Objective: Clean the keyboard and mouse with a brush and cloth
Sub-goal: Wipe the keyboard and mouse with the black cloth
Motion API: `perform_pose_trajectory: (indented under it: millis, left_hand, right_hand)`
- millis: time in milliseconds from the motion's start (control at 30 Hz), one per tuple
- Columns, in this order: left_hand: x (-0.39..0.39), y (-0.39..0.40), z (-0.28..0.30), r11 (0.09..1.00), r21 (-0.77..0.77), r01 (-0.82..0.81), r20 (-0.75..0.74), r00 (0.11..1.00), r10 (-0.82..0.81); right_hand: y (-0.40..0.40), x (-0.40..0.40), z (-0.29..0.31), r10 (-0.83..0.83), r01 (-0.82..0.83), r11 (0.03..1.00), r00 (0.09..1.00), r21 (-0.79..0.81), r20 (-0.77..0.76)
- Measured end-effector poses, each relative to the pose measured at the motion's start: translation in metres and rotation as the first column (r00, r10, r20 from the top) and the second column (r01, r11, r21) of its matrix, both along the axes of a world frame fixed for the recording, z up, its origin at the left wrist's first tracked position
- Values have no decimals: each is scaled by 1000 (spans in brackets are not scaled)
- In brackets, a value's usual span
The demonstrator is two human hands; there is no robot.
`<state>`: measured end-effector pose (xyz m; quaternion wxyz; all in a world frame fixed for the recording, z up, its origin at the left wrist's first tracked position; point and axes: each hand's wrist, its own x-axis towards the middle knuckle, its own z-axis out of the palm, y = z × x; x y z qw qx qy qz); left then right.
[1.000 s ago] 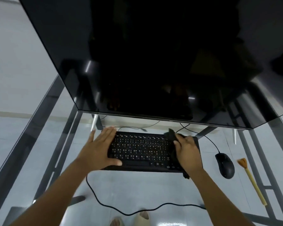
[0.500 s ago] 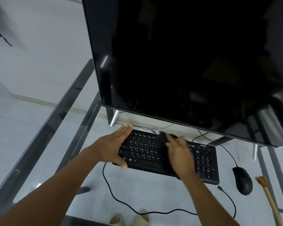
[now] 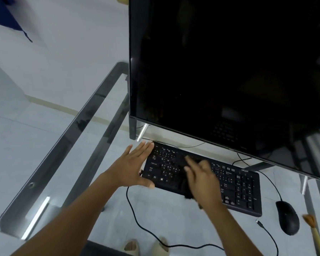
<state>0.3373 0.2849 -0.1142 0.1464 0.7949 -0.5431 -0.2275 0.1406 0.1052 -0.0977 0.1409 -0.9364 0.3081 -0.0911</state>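
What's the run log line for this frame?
left hand: braces keyboard | right hand: presses cloth on keys | mouse, brush: untouched

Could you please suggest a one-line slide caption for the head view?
Left hand steadies the keyboard while the right hand wipes its keys with a dark cloth.

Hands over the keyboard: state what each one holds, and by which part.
The left hand holds nothing; its straight fingers brace the keyboard's left end. The right hand presses a dark cloth onto the keys; the exact hold is blurred.
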Motion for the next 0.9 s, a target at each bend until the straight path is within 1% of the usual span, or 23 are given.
perform_pose_trajectory:
  millis: [67, 100, 167, 233, 267, 333, 367, 400, 467, 500, 533, 567, 600, 667, 733, 767, 800, 833, 867, 900]
  left_hand:
    - [0, 7, -6, 1000, 8, 19, 2, 1000, -19]
    - [0, 8, -7, 1000, 4, 26, 9, 1000, -26]
    - [1, 8, -8, 1000, -17, 25, -2, 1000, -25]
    - [1, 7, -7, 999, -41, 20, -9, 1000, -21]
    - [1, 7, -8, 999, -52, 17, 2, 1000, -17]
    - [0, 8, -11, 998, -70, 9, 26, 1000, -7]
    - [0, 8, -12, 998, -69, 10, 31, 1000, -8]
    - [0, 8, -13, 998, -63, 13, 33, 999, -11]
    - [1, 7, -12, 998, -55, 12, 23, 1000, -10]
    - [0, 7, -12, 999, -53, 10, 16, 1000, -9]
    - [0, 7, -12, 999, -50, 9, 13, 1000, -9]
    - [0, 7, -13, 999, -48, 8, 16, 1000, -7]
    - [0, 7, -13, 999, -49, 8, 22, 1000, -7]
    - [0, 7, -15, 999, -51, 9, 39, 999, -7]
    - [1, 7, -16, 998, -64, 12, 50, 999, -9]
    - [1, 7, -15, 997, -73, 13, 47, 999, -10]
    - [1, 7, -15, 997, -75, 15, 39, 999, -12]
    - [1, 8, -16, 998, -67, 13, 32, 999, -11]
    - [2, 8, -16, 999, -52, 11, 29, 1000, -10]
    - [3, 7, -16, 999, -36, 11, 28, 1000, -10]
  right_hand:
    - [-12, 5, 1, -180, 180, 983, 984, 13, 3]
    - [-9, 10, 2, -230, 230, 973, 973, 14, -1]
    - [10, 22, 2, -219, 219, 975, 976, 22, -13]
    - [42, 35, 1, -93, 92, 995, 996, 45, 7]
    - [59, 40, 1, 19, -20, 999, 1000, 42, 17]
    - [73, 43, -1, 266, -266, 964, 964, -20, -2]
    - [65, 43, -1, 305, -305, 951, 952, -46, -9]
    - [50, 41, -2, 257, -257, 965, 966, -46, -17]
    - [11, 35, 0, 0, -1, 1000, 1000, -31, -31]
    - [-6, 31, 1, -134, 133, 991, 990, -27, -41]
    - [-16, 28, 2, -234, 233, 972, 971, -22, -52]
    - [-16, 29, 2, -284, 284, 959, 957, -19, -51]
    - [-9, 35, 3, -289, 288, 957, 957, -16, -36]
    - [23, 51, 3, -180, 180, 984, 984, 1, 10]
    - [58, 63, 1, 19, -19, 1000, 999, 5, 45]
    - [69, 63, 0, 129, -129, 992, 991, 5, 39]
    - [69, 60, 0, 196, -196, 981, 980, -1, 23]
    - [60, 54, -2, 215, -214, 977, 976, -18, 22]
    - [43, 44, -2, 170, -169, 985, 985, -23, 15]
    - [22, 31, -1, 84, -84, 996, 996, -21, -2]
